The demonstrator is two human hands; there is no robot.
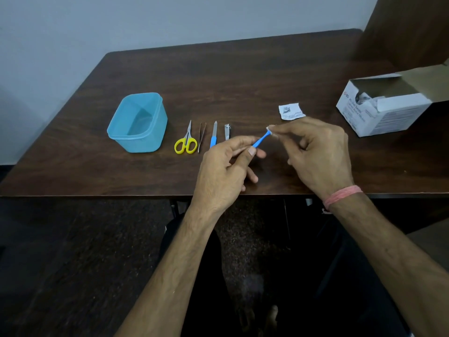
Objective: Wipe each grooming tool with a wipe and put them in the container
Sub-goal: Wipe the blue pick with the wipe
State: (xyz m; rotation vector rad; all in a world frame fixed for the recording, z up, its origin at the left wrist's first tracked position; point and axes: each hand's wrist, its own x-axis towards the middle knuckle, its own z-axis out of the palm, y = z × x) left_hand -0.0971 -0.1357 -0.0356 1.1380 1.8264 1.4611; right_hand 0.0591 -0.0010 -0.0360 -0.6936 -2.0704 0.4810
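container [137,122]: we see translucent blue
scissors [185,141]: yellow handles
file [213,136]: blue handle
table [243,76]: dark brown
wristband [340,196]: pink

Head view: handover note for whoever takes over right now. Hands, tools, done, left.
Left hand: pinches the lower end of a small blue tool, held above the table.
Right hand: pinches a white wipe around the tool's upper tip, mid-wipe.
On the table in a row: yellow-handled scissors, tweezers, blue-handled file, nail clipper.
Blue container, left of the row, holds no tools.
Torn wipe wrapper and open swab box on the right.
Done: nothing stowed.
Left: finish this tool, wipe the other four, put all five in the container.
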